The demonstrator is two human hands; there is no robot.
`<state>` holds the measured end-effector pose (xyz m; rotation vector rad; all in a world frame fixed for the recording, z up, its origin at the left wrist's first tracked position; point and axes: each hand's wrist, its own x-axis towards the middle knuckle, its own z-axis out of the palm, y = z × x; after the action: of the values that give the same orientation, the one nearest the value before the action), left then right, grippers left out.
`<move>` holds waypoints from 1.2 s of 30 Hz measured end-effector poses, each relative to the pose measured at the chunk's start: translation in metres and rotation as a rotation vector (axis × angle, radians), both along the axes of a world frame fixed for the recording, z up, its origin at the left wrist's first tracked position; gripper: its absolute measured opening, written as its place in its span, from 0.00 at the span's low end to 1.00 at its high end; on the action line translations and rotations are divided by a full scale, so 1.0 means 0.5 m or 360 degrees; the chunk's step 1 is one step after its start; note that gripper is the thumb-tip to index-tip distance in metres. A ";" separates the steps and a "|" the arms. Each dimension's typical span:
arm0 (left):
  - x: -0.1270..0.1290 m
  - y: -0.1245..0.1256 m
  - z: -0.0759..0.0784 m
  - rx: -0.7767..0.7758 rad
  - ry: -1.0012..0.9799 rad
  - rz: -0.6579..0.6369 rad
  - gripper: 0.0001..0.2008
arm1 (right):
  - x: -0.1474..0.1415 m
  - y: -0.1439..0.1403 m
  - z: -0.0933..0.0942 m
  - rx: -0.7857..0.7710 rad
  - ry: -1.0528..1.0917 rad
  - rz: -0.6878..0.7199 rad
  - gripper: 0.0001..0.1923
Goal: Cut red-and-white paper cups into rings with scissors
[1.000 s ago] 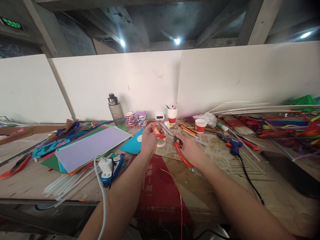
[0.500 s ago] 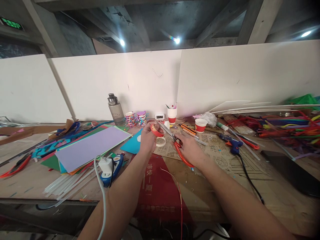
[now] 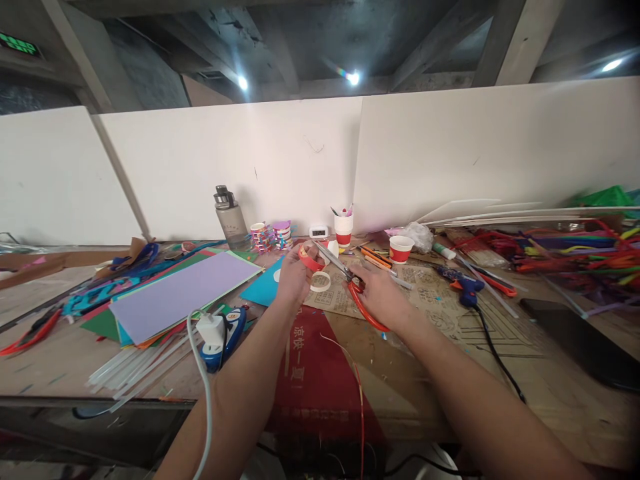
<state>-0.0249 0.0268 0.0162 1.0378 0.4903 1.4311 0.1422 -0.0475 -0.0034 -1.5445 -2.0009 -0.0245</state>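
Observation:
My left hand [image 3: 294, 273] pinches a red paper ring [image 3: 311, 261], which looks cut from a paper cup. Closed around the red handles of a pair of scissors [image 3: 361, 303] is my right hand [image 3: 377, 290]. The scissor blades point up and left to the red ring; whether they touch it I cannot tell. Just below the ring lies a white paper ring [image 3: 321, 283] on the cardboard. A blue paper sheet [image 3: 260, 283] sits left of my left hand. Behind the hands stands a red and white paper cup [image 3: 343, 230] with pens in it.
Coloured sheets [image 3: 185, 290], clear glue sticks [image 3: 133, 367] and a power strip [image 3: 225, 340] lie on the left. To the right are a short paper cup [image 3: 401, 249], a blue glue gun [image 3: 469, 290] and a black phone-like slab [image 3: 575, 340]. A bottle [image 3: 231, 220] stands behind.
Both hands hold nearly the same pose, with the red ring and scissors still in them. The whole view has shifted very slightly.

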 end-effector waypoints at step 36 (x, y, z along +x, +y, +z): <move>-0.020 0.014 -0.003 -0.0082 0.0246 -0.0258 0.21 | 0.008 0.007 0.006 -0.0049 -0.0068 -0.0001 0.18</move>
<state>-0.0348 0.0336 0.0145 1.1256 0.5393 1.1955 0.1463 -0.0441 -0.0006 -1.5761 -2.0433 -0.0272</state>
